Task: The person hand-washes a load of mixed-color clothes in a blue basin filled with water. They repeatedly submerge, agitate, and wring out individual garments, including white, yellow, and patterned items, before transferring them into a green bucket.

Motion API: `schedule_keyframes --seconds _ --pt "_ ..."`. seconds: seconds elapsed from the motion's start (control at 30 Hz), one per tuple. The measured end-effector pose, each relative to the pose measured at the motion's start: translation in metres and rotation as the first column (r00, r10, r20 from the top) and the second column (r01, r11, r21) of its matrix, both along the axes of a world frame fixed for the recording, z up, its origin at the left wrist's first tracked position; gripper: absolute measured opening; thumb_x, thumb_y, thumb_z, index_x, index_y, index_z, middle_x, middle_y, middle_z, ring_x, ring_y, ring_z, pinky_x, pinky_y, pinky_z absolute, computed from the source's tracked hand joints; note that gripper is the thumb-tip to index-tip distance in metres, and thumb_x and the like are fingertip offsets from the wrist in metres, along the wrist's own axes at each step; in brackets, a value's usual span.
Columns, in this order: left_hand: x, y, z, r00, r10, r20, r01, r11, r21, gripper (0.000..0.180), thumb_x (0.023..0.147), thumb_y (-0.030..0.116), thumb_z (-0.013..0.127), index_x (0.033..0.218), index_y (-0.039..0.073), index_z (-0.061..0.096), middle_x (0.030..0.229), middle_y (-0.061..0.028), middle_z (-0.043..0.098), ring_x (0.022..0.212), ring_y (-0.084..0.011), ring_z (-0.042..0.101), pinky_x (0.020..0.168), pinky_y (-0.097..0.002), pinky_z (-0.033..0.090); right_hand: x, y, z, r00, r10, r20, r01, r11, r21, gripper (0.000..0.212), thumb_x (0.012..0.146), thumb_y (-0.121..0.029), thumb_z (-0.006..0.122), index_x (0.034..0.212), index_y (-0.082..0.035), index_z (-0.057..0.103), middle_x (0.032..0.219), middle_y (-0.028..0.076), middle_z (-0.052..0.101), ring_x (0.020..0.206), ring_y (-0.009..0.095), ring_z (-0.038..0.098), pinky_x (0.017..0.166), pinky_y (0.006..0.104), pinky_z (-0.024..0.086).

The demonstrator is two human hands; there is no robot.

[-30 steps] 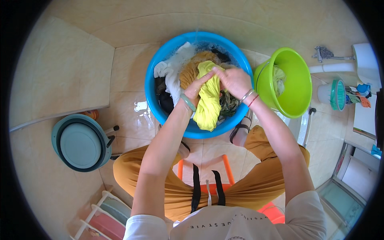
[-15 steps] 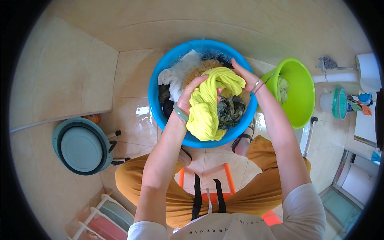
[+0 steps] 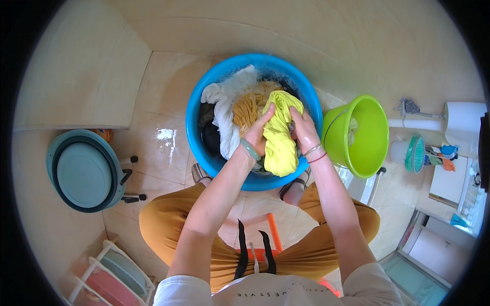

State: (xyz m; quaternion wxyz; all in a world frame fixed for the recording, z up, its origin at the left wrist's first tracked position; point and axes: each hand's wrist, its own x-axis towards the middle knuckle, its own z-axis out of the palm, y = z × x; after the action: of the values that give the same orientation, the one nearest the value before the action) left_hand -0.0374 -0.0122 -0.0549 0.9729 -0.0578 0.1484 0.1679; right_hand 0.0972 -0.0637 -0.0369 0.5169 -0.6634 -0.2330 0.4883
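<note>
A bright yellow wet cloth (image 3: 282, 145) is bunched over the front right of a big blue basin (image 3: 192, 122). My left hand (image 3: 259, 133) grips its left side, the thumb lying on top. On the other side my right hand (image 3: 305, 130) is closed round it, with some fingers hidden under the folds. Inside the basin lie a white garment (image 3: 224, 125), a tan crinkled cloth (image 3: 246, 111) and dark clothes (image 3: 210, 136). Water splashes at the basin's far side.
To the right stands a lime green bucket (image 3: 375, 135) with a pale cloth (image 3: 352, 130) in it. A grey-blue folding basin (image 3: 84, 173) is at the left, above a white rack (image 3: 87, 270). My knees flank an orange stool (image 3: 274, 232).
Both hands have drawn closer together on the yellow cloth, and the right hand now grips it. The cloth is more compact and farther right over the basin. The view has shifted slightly.
</note>
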Motion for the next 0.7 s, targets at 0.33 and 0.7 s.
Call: schedule_keyframes --seconds 0.33,0.7 --pt "0.005 -0.010 0.014 0.998 0.034 -0.053 -0.032 0.998 0.046 0.040 0.086 0.025 0.068 0.121 0.010 0.057 0.115 -0.0068 0.063 0.105 -0.0216 0.060 0.092 -0.0388 0.048 0.014 -0.011 0.012 0.596 0.533 0.600 -0.427 0.844 -0.325 0.061 0.096 -0.048 0.027 0.143 -0.010 0.032 0.150 0.018 0.025 0.142 0.034 0.013 0.111 0.0504 0.014" --pt "0.017 -0.006 0.021 0.987 -0.089 -0.135 0.097 0.994 0.051 0.031 0.079 0.021 0.074 0.106 0.009 0.063 0.088 -0.0056 0.067 0.070 -0.0162 0.064 0.061 -0.0306 0.054 0.055 -0.001 0.062 0.839 0.508 -0.196 -0.513 0.858 0.029 0.075 0.087 -0.030 0.062 0.147 -0.006 0.024 0.146 0.010 0.031 0.134 0.021 0.033 0.109 0.0349 0.028"
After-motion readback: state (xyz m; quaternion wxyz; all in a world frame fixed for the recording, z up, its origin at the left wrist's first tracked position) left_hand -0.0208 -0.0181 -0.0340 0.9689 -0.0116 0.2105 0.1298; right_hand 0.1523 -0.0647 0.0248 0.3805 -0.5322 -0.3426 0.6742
